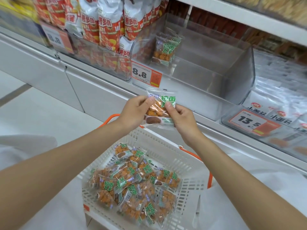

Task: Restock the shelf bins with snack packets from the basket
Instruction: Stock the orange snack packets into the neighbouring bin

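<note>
Above basket [166, 145], just below bin [245, 72] front: both hands pinch one packet [160, 107]. Left hand [134, 112] has its left edge, right hand [181, 118] its right edge, thumbs on the front face, other fingers curled behind. Bin is nearly bare, with one stocked packet [166, 48] leaning at back left.

Risks, my read:
- Film looks slick and the pinch is shallow. Releasing one hand early could drop it into the basket or onto the floor.
- Bin front wall is tall. Clipping it going in could flip the packet face-down.
- A careless toss could topple the stocked packet.

Upper-left shelf bags [49, 10] blurred; right bin [282, 140] cut off.
</note>
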The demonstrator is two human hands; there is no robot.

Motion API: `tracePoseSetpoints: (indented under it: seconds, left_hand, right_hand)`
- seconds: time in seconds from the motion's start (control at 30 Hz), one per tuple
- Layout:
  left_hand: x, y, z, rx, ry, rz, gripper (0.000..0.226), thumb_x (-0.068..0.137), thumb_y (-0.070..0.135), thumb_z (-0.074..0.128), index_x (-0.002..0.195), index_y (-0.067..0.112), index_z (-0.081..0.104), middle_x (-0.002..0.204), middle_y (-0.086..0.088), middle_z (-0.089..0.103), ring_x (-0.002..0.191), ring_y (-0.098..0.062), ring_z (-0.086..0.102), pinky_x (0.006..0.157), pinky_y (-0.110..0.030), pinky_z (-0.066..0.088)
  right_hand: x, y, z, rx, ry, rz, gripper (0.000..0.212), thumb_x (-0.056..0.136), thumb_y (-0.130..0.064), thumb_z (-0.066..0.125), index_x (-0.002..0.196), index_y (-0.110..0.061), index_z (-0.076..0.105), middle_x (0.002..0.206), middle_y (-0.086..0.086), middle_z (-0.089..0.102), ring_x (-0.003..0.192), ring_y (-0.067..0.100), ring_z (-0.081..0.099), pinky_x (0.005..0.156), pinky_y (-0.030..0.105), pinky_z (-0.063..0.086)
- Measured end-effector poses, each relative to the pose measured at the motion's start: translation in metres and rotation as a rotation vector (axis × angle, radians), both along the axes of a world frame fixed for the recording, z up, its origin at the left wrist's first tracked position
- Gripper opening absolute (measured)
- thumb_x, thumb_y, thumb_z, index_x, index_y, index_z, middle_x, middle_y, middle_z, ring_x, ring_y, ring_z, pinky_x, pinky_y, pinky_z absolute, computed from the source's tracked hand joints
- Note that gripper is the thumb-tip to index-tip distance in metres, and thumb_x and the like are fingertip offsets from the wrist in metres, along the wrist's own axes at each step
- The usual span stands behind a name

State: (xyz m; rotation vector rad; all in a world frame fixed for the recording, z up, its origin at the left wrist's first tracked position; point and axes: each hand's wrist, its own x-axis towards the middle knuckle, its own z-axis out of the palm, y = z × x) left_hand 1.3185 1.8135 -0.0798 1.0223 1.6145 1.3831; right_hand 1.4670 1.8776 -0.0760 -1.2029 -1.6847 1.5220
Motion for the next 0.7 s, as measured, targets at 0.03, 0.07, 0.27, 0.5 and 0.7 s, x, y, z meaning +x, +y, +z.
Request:
tracePoseSetpoints:
  seconds: [0.03, 0.07, 0.27, 0.5, 0.7]
  left_hand:
    - [-0.001, 0.001, 0.004, 0.020, -0.054, 0.032, 0.026, 0.099, 0.025, 0.052, 0.096, 0.002, 0.063, 0.075, -0.009, 0.066, 0.060, -0.016, 0.067, 0.052, -0.031, 0.055]
    - [-0.004, 0.003, 0.007, 0.034, -0.103, 0.040, 0.024, 0.099, 0.021, 0.053, 0.099, 0.000, 0.062, 0.075, -0.009, 0.066, 0.057, -0.016, 0.067, 0.049, -0.028, 0.055]
    - [-0.027, 0.028, 0.061, 0.265, 0.425, 0.039, 0.019, 0.098, 0.025, 0.054, 0.085, 0.019, 0.068, 0.076, 0.009, 0.064, 0.067, 0.001, 0.058, 0.064, -0.017, 0.045]
    - [-0.062, 0.119, 0.118, 0.189, 0.700, 0.047, 0.025, 0.094, 0.031, 0.060, 0.113, 0.015, 0.065, 0.094, 0.002, 0.068, 0.083, -0.009, 0.063, 0.078, -0.029, 0.053]
    - [-0.090, 0.179, 0.079, -0.086, 0.488, -0.151, 0.043, 0.095, 0.017, 0.056, 0.137, 0.010, 0.049, 0.118, -0.011, 0.062, 0.113, -0.032, 0.059, 0.090, -0.032, 0.048]
  right_hand:
    - [0.001, 0.001, 0.001, 0.002, -0.002, 0.038, 0.025, 0.094, -0.032, 0.061, 0.089, -0.009, 0.070, 0.081, 0.008, 0.072, 0.072, 0.015, 0.065, 0.070, 0.033, 0.055]
    - [0.001, 0.002, 0.003, 0.028, -0.019, 0.079, 0.022, 0.094, -0.029, 0.062, 0.094, -0.008, 0.071, 0.088, 0.011, 0.073, 0.076, 0.016, 0.066, 0.072, 0.034, 0.056]
    - [-0.002, 0.031, 0.049, 0.348, -0.029, 0.165, 0.014, 0.086, -0.013, 0.073, 0.098, -0.008, 0.071, 0.087, 0.007, 0.073, 0.071, 0.007, 0.060, 0.069, 0.029, 0.049]
    - [-0.045, 0.123, 0.090, 0.455, -0.059, 0.037, 0.017, 0.087, -0.009, 0.071, 0.099, -0.020, 0.070, 0.092, 0.003, 0.072, 0.080, 0.013, 0.065, 0.082, 0.041, 0.057]
    - [-0.084, 0.180, 0.047, 0.243, -0.214, 0.005, 0.010, 0.085, -0.012, 0.073, 0.093, -0.017, 0.067, 0.102, 0.018, 0.072, 0.095, 0.033, 0.069, 0.088, 0.052, 0.054]
